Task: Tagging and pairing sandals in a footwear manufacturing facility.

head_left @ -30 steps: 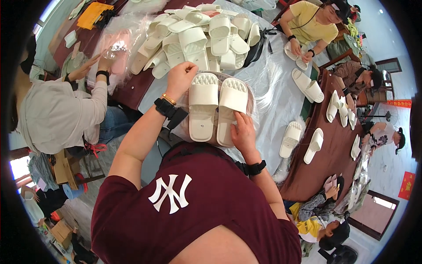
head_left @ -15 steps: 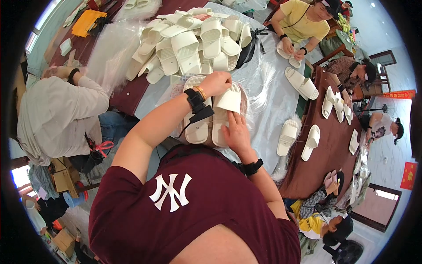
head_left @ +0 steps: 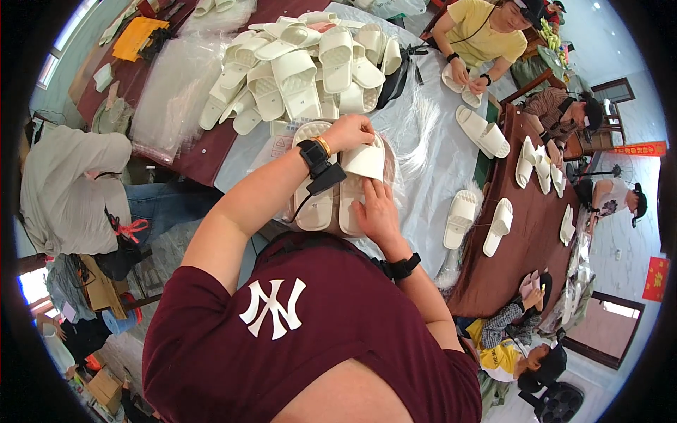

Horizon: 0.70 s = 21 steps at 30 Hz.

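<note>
A pair of cream slide slippers lies side by side before me on the plastic-covered table. My left hand [head_left: 352, 132] is closed at the front of the right-hand slipper [head_left: 364, 163], its fingertips together by the strap; whatever they pinch is too small to make out. My right hand [head_left: 379, 213] rests along that slipper's right side, fingers stretched out, tips at the strap's near edge. My left wrist and a black wrist device partly hide the left-hand slipper [head_left: 314, 210].
A heap of cream slippers [head_left: 296, 70] is piled beyond my hands, with clear plastic bags [head_left: 176, 99] to its left. Long white threads [head_left: 422, 134] trail to the right. Single slippers [head_left: 462, 220] lie farther right. Several people work around the tables.
At the left, the person in the pale top has drawn back from the table and the plastic bags. My hands stay almost where they were on the slipper.
</note>
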Each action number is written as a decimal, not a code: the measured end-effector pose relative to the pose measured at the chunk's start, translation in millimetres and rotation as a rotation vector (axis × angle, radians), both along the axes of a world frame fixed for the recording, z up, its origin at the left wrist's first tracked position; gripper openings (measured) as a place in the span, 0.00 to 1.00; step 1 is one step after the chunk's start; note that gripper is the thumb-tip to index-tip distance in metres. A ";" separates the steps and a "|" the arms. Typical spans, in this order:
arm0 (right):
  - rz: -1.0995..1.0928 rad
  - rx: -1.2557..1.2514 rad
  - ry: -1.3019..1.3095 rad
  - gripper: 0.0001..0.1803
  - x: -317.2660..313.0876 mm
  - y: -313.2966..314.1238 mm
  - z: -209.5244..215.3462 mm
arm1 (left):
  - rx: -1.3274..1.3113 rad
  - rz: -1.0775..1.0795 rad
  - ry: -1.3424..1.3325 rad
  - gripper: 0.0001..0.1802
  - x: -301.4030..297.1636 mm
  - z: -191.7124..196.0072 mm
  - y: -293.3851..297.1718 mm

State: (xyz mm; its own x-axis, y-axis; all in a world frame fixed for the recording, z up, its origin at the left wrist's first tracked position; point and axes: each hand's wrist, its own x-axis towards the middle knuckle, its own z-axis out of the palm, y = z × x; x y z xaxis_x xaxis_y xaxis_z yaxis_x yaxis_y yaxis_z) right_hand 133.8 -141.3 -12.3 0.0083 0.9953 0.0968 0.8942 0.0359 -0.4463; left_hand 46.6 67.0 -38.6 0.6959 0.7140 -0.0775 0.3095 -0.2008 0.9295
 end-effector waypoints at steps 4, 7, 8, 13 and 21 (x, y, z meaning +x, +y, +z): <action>-0.006 -0.005 0.003 0.29 -1.0 1.0 2.0 | 0.054 -0.046 -0.007 0.11 -0.4 6.7 -2.5; -0.008 0.102 0.084 0.24 4.0 0.4 1.4 | 0.050 0.037 -0.066 0.11 -2.3 10.6 -4.8; -0.004 0.185 0.163 0.20 7.8 -0.1 1.6 | 0.025 0.122 -0.119 0.11 -3.7 11.6 -5.1; -0.299 0.227 0.442 0.08 19.6 24.2 15.9 | -0.075 0.197 -0.227 0.08 -24.5 23.4 -8.4; -0.324 0.154 0.721 0.10 0.5 97.4 14.4 | -0.205 0.252 -0.371 0.08 -37.6 19.8 -26.5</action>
State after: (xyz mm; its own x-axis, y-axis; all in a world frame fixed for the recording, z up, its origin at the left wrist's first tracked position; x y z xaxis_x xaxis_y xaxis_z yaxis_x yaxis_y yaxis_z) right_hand 134.3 -43.9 2.1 0.4066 0.9088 0.0933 0.3645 -0.0678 -0.9287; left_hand 8.9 40.5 -18.8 0.5103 0.8599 -0.0134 -0.0343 0.0359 0.9988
